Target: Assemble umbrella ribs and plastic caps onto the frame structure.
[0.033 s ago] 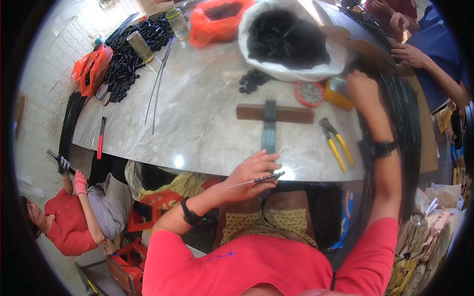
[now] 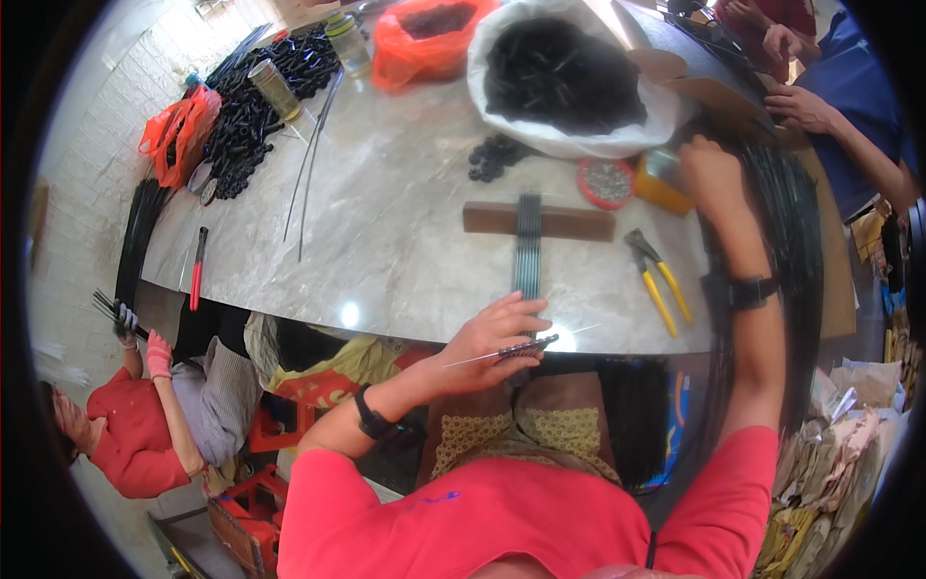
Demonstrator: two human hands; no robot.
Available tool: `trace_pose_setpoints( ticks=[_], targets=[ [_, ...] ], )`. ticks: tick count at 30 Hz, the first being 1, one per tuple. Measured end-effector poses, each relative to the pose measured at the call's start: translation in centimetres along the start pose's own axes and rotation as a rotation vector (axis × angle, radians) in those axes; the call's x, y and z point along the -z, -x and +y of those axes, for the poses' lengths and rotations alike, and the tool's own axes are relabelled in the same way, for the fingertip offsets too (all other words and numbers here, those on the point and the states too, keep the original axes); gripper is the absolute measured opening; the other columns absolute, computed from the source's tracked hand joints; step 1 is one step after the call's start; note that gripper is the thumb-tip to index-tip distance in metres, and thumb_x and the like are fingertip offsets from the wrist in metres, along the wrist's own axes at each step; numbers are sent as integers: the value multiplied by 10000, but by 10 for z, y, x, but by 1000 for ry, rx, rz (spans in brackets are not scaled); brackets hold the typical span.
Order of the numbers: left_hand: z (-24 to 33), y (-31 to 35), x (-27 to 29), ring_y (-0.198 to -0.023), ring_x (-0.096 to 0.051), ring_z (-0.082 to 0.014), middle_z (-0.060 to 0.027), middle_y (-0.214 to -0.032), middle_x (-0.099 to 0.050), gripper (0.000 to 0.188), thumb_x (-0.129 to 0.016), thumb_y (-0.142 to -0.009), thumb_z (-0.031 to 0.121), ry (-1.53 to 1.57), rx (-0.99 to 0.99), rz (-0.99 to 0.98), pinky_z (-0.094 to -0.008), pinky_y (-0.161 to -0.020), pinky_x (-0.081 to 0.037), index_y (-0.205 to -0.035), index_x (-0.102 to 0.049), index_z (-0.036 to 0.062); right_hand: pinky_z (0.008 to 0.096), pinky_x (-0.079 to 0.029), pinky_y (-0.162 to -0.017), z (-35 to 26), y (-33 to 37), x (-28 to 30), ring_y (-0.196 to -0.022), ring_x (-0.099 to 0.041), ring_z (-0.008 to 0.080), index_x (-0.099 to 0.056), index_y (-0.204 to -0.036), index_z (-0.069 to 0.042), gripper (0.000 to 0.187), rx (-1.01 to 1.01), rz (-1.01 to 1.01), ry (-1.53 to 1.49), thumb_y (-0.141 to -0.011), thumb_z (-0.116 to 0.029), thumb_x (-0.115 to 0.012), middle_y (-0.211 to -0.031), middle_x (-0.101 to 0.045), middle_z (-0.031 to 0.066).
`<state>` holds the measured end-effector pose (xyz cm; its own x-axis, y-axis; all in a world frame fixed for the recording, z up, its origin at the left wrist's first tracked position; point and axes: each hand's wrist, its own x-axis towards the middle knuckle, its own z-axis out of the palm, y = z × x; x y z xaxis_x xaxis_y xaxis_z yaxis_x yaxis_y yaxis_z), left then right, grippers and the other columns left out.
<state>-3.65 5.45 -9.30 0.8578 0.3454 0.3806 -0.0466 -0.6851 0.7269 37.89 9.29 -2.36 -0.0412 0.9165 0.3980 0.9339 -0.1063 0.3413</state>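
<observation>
My left hand [image 2: 502,336] is at the near table edge, fingers closed on a thin metal rod with a dark beaded middle [image 2: 528,347]. Its fingertips also touch the near ends of a row of slim dark rods [image 2: 528,261], which lie side by side across a brown wooden bar [image 2: 584,224]. My right hand [image 2: 712,179] is bent down beside a yellow container [image 2: 662,183]; its fingers are blurred and mostly hidden. Close to that container is a round red dish of small metal pieces [image 2: 606,181]. Yellow-handled pliers [image 2: 658,282] lie to the right of the rods.
A white sack of black pieces [image 2: 564,82] stands at the back, beside an orange bag [image 2: 424,39]. Black parts [image 2: 251,125] are heaped at the far left. Red-handled pliers [image 2: 198,270] lie at left. Long dark rods [image 2: 791,232] line the right edge. Other people work left and right.
</observation>
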Motion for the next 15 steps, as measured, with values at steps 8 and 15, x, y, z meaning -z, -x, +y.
trace_pose_setpoints(
  ticks=[8, 15],
  targets=[
    [3, -5, 2, -1334, -474, -299, -57, -1232, -624, 96, -740, -837, 123, 12, -1, 12, -513, -1155, -294, -905, -674, 106, 422, -524, -676, 4, 0, 17, -846, -638, 311, -614, -861, -72, 85, 15, -12, -14, -778, -71, -596, -850, -602, 115],
    [0, 0, 1, -1288, -502, -327, -95, -1174, -628, 140, -741, -830, 148, -39, -28, 20, -513, -1123, -343, -931, -679, 74, 418, -505, -760, -65, -7, 52, -854, -644, 332, -648, -929, -50, 107, 88, -63, -805, -830, -73, -614, -897, -629, 137]
  ],
)
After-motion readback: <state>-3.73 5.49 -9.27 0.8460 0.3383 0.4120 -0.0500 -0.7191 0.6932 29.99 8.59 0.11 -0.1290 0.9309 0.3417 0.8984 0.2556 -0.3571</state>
